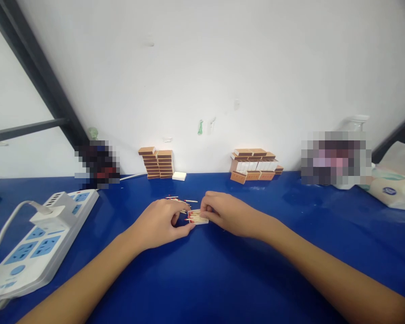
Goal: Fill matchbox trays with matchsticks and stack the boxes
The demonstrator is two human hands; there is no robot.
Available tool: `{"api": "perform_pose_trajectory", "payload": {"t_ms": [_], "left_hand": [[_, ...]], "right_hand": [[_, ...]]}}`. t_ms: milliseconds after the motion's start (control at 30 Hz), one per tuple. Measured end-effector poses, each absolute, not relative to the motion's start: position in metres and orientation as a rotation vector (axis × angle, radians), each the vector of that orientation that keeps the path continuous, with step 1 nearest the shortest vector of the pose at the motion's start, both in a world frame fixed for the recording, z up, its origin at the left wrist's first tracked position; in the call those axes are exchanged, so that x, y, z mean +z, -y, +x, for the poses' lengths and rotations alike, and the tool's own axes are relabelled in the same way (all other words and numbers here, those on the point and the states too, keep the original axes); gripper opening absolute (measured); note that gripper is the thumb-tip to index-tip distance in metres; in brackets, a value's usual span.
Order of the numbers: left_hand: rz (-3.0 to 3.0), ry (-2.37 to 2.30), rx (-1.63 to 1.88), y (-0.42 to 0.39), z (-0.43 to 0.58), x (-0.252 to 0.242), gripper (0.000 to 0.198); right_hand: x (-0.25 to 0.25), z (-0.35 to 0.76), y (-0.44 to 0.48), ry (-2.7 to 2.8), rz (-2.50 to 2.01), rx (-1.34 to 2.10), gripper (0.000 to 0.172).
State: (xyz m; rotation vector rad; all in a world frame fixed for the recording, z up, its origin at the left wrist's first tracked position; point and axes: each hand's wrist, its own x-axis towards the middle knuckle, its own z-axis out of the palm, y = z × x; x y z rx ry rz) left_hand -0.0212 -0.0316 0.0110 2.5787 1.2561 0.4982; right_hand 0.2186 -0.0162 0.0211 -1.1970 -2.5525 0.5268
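A small white matchbox tray (205, 221) lies on the blue table between my hands, filled with red-tipped matches (196, 217), a few of them slanting over its edge. My left hand (161, 221) grips the tray's left end, thumb at the near side and fingers at the far side. At the right end, my right hand (229, 213) has thumb and forefinger pinched on the pale ends of matches; how many it holds is hidden. Loose matches (190, 201) are scattered just behind my left hand, partly covered by it.
Stacked matchboxes (158, 164) stand against the wall at the back left, with a white inner tray (179, 176) beside them. Another matchbox pile (254, 166) is at back right. A power strip (50, 245) with a plugged-in charger lies left; a tissue pack (396, 191) lies far right.
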Motion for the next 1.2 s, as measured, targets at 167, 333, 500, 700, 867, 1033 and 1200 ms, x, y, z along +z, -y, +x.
{"api": "perform_pose_trajectory", "payload": {"t_ms": [167, 333, 500, 700, 867, 1033, 1200], "left_hand": [[2.562, -1.234, 0.501, 0.032, -0.021, 0.012, 0.020], [2.543, -1.229, 0.520, 0.032, -0.022, 0.013, 0.018], [2.518, -1.262, 0.481, 0.031, -0.022, 0.014, 0.027], [2.523, -1.308, 0.556, 0.032, -0.024, 0.021, 0.031], [2.556, -1.225, 0.543, 0.034, -0.024, 0.024, 0.020], [2.548, -1.137, 0.519, 0.033, -0.021, 0.021, 0.015], [2.533, -1.111, 0.568, 0.031, -0.024, 0.021, 0.012]], "right_hand": [[0.018, 0.212, 0.017, 2.490, -1.146, 0.581, 0.012], [0.017, 0.211, 0.016, 2.433, -1.114, 0.549, 0.010], [0.019, 0.214, 0.016, 2.493, -1.089, 0.546, 0.010], [0.022, 0.222, 0.009, 2.492, -1.127, 0.439, 0.009], [0.019, 0.226, 0.006, 2.453, -1.056, 0.437, 0.007], [0.011, 0.218, 0.011, 2.439, -0.976, 0.545, 0.008], [0.008, 0.216, 0.012, 2.429, -1.007, 0.580, 0.010]]}}
